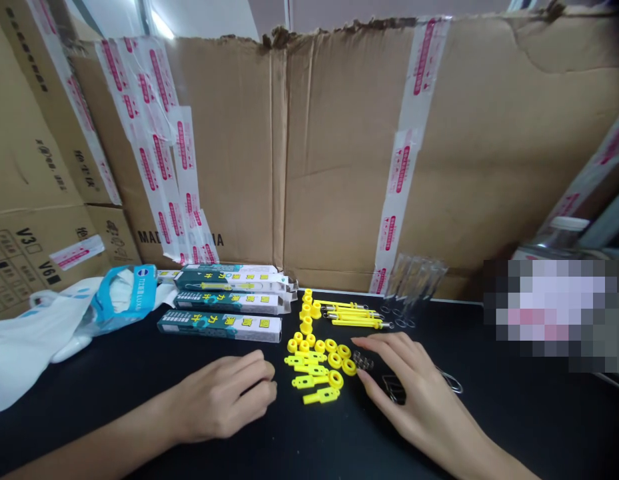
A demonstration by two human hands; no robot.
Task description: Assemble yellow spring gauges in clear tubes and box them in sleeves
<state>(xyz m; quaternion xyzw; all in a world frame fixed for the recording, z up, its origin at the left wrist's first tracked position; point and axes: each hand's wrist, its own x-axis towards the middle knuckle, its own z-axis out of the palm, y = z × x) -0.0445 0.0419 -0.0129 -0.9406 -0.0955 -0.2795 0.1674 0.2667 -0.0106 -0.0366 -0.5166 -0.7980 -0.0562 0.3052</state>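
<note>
My left hand (234, 395) rests on the black table with its fingers curled in; whatever they may hold is hidden. My right hand (419, 383) is open, thumb and forefinger apart, beside a small cluster of metal springs (362, 361). Between the hands lie yellow plastic parts: several flat-ended plugs with holes (322, 396), several rings (335, 379) and several small flanged caps (306, 325). Behind them are several yellow rods with metal hook ends (356, 323). Bent metal wire pieces (452, 381) lie partly hidden by my right hand.
Printed slim boxes (222, 327) are stacked at the back left. White plastic bags with a blue print (122, 300) lie farther left. Clear tubes (418, 279) stand at the back right, near a bottle (566, 233). A cardboard wall (334, 167) closes off the back.
</note>
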